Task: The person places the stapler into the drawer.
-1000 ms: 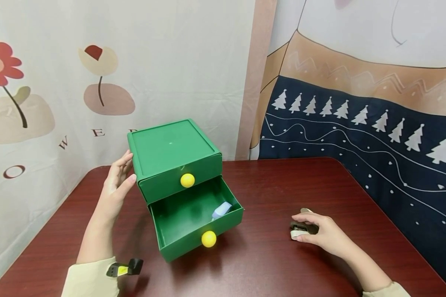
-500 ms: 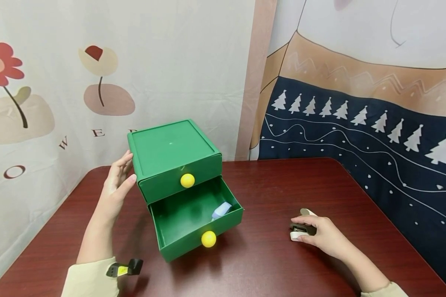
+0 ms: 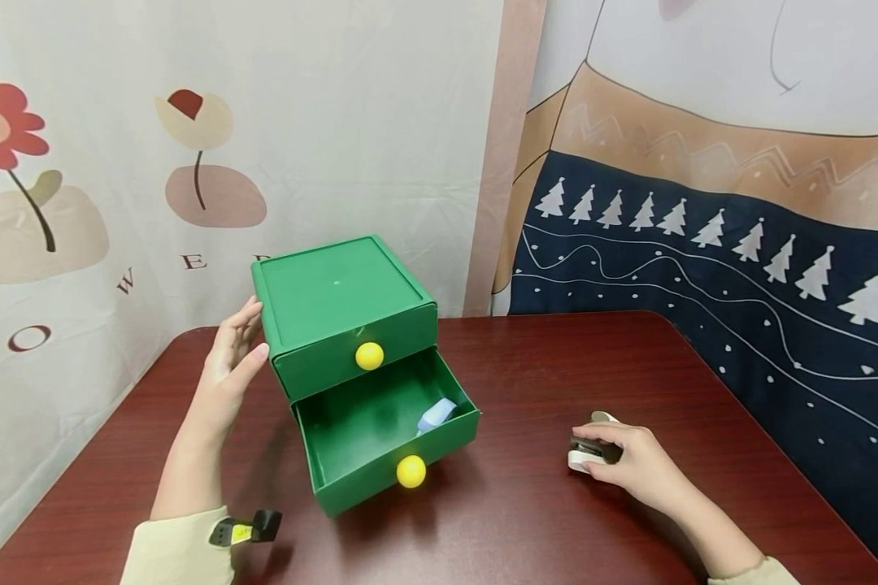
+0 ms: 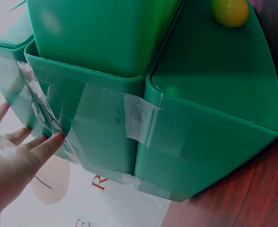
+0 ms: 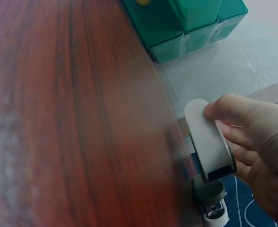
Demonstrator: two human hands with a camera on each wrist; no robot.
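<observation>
A green drawer unit (image 3: 344, 292) with yellow knobs stands on the table, its middle drawer (image 3: 366, 422) pulled out. My left hand (image 3: 223, 366) rests against the left side of the unit, thumb and fingers spread. In the left wrist view, extended fingertips (image 4: 56, 139) touch its taped side wall (image 4: 106, 118). Off to the right, my right hand (image 3: 640, 463) pinches a white and dark stapler (image 3: 584, 461) between thumb and fingers. The right wrist view shows the stapler's long white side (image 5: 207, 139), with the palm side partly hidden.
A small pale blue object (image 3: 436, 414) lies in the right front of the pulled-out drawer. The lower knob (image 4: 231, 12) shows in the left wrist view. Dark red tabletop (image 3: 527, 504) lies between drawer and stapler. Printed curtains (image 3: 380, 122) hang behind.
My right hand and the stapler have shifted very slightly to the left. The left hand, the drawer unit and the pale blue object are still.
</observation>
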